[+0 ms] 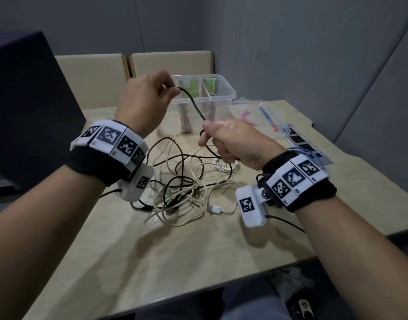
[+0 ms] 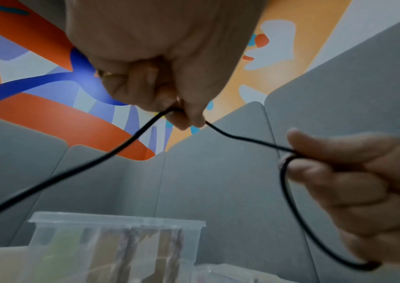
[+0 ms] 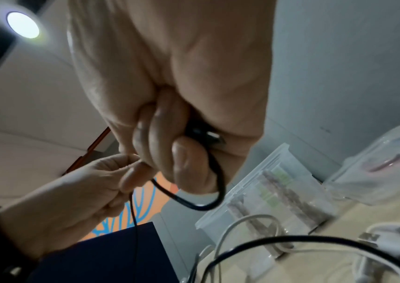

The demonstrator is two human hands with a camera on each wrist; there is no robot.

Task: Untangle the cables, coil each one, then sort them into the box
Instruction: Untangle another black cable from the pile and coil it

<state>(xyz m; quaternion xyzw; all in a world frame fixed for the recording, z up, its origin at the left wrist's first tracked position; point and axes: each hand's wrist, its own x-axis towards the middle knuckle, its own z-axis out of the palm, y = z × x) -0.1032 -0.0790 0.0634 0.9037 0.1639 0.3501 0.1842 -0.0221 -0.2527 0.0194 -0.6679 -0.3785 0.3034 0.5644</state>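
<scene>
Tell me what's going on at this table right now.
A person is working on a black cable, pinching it with the left hand and gripping a loop of it in the right hand. The rest trails into a tangle of black and white cables on the table. The clear divided box behind holds no cables yet.

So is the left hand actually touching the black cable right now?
Touching. The left wrist view shows the left hand pinching the black cable between thumb and fingertips, and the cable runs on to the right hand, which holds a loop.
</scene>
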